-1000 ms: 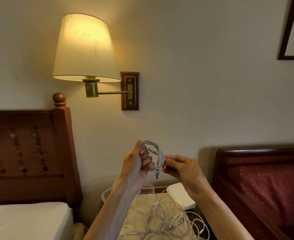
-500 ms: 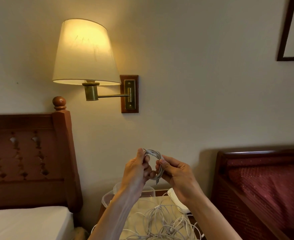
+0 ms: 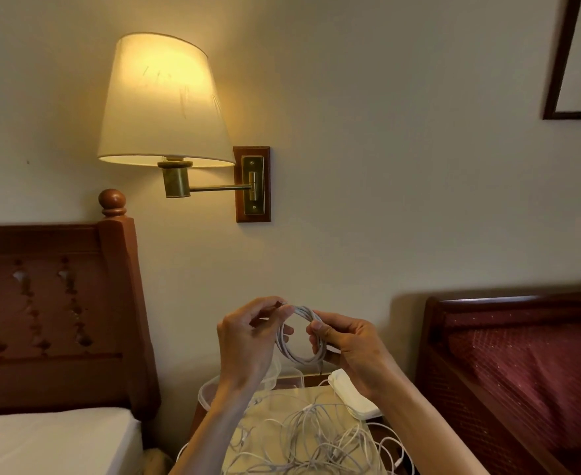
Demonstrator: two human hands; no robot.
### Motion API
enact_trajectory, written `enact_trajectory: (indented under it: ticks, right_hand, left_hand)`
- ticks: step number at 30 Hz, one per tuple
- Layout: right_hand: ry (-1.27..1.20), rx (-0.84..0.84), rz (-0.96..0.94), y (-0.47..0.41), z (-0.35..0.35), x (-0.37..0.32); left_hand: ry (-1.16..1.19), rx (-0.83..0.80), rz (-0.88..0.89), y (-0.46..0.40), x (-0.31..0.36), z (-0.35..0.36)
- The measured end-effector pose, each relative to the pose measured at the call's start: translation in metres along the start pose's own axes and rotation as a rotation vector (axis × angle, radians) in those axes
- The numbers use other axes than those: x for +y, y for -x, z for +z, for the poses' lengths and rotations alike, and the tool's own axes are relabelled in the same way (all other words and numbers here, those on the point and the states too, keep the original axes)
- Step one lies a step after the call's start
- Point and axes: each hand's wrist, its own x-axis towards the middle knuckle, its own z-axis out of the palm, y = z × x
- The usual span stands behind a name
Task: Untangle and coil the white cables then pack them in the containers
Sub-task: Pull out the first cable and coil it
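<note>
A small coil of white cable (image 3: 299, 337) is held up in front of the wall between both hands. My left hand (image 3: 248, 341) pinches its top left with thumb and fingers. My right hand (image 3: 347, 347) grips its right side. Below, a tangle of white cables (image 3: 313, 440) lies on a cloth-covered bedside table (image 3: 268, 413). A clear plastic container (image 3: 210, 392) stands at the table's back left, partly hidden by my left wrist. A white lid (image 3: 350, 392) rests at the back right.
A lit wall lamp (image 3: 162, 101) hangs above on a brass arm. A wooden headboard (image 3: 59, 313) and white mattress (image 3: 52, 440) lie to the left. A wooden-framed bed with a red cover (image 3: 529, 365) is on the right. A framed picture (image 3: 580, 60) hangs at the top right.
Both hands have dropped lower in the frame with the coil. The coil has turned from edge-on to face me as an open ring, with my hands now on its opposite sides.
</note>
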Motion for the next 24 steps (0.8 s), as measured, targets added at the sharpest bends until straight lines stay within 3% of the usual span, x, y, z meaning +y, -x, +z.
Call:
enact_trajectory:
  ticks: [3, 7, 10, 13, 17, 20, 21, 24]
  right_hand:
    - [0.017, -0.038, 0.041, -0.003, -0.005, 0.003]
    - [-0.133, -0.131, 0.195, -0.001, -0.021, 0.021]
    - [-0.164, -0.15, 0.269, 0.011, -0.036, 0.044]
    - [-0.156, -0.04, 0.299, 0.026, -0.058, 0.074]
    - [0.022, 0.207, 0.294, 0.049, -0.097, 0.117]
    - [0.461, 0.298, 0.176, 0.07, -0.117, 0.152]
    - [0.604, 0.314, 0.136, 0.077, -0.121, 0.164]
    - [0.926, 0.285, 0.083, 0.086, -0.13, 0.209]
  left_hand:
    - [0.184, 0.038, -0.213, 0.003, -0.005, 0.002]
    - [0.263, -0.022, -0.366, 0.014, -0.019, 0.005]
    - [0.198, -0.152, -0.451, 0.038, -0.043, 0.004]
    - [0.07, -0.257, -0.498, 0.087, -0.079, 0.004]
    - [-0.405, -0.445, -0.403, 0.186, -0.147, 0.002]
    - [-0.712, -0.703, -0.158, 0.25, -0.187, 0.003]
    - [-0.804, -0.739, -0.062, 0.262, -0.199, 0.006]
    - [-0.949, -0.803, 0.0, 0.272, -0.205, 0.017]
